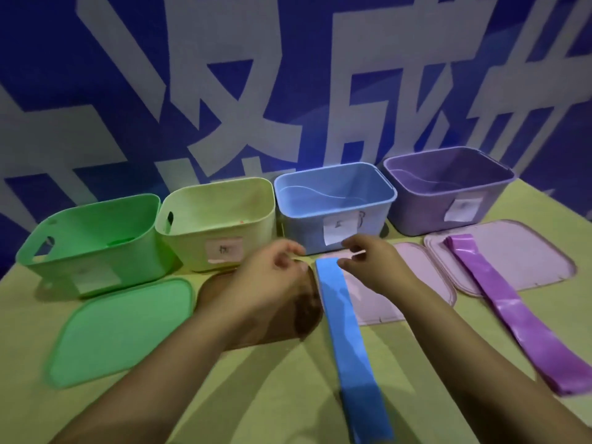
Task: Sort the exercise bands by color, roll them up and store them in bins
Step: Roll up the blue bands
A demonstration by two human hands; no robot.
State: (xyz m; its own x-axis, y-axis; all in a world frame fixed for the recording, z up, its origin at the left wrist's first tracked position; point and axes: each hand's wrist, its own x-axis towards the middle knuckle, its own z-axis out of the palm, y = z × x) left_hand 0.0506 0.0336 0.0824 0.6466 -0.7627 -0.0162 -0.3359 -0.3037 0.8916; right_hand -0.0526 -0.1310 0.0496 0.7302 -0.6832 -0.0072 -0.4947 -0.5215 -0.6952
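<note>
A blue band (350,344) lies flat and lengthwise on the yellow-green table (288,395), its far end just before the blue bin (333,209). The left hand (272,277) and right hand (368,264) hover at either side of that end, fingers loosely curled; whether they pinch it cannot be told. A purple band (509,312) lies across a pink lid (544,254) before the purple bin (448,190).

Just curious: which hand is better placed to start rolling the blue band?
Probably the right hand: its fingers sit at the far end of the blue band, while the left hand hovers beside it.
</note>
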